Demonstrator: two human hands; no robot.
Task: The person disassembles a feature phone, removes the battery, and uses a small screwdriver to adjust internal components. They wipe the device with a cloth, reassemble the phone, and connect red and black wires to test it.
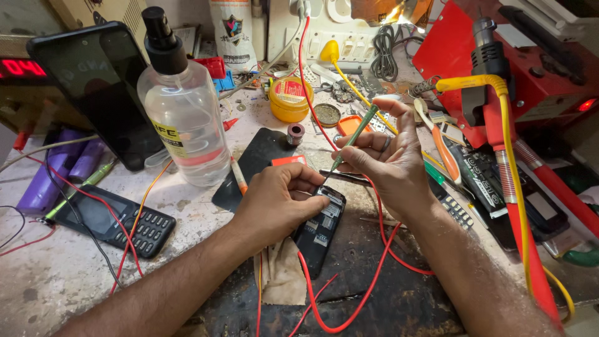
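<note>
At the left edge of the surface (62, 274) lie purple cells (53, 178) and a keypad phone (115, 221), face up, crossed by red and yellow wires. Behind them a dark smartphone (93, 87) leans upright, and just right of it stands a clear spray bottle (184, 112) with a black nozzle.

Near the middle, the left hand (277, 203) rests on an opened phone (319, 228) lying on a dark mat (374, 293). Its fingers (306, 178) are curled and pressed on the phone's upper left corner, pinning it down. The phone's long axis runs from the near edge of the surface up and slightly right, toward the far edge. Its back is off: a black frame with small metal plates and a board showing. A red wire (349, 312) loops beside it over the mat.

The right hand (390, 159) hovers just up and right of the phone, nearer its top end than the left hand's palm. Its fingers pinch a green screwdriver (352, 140) that slants down and left, the tip meeting the phone's top edge right beside the left fingertips.

Farther right lie another keypad phone (455, 212), an orange-handled tool (444, 153), a yellow cable (511, 156) and a red station (530, 68) at the far right corner.
</note>
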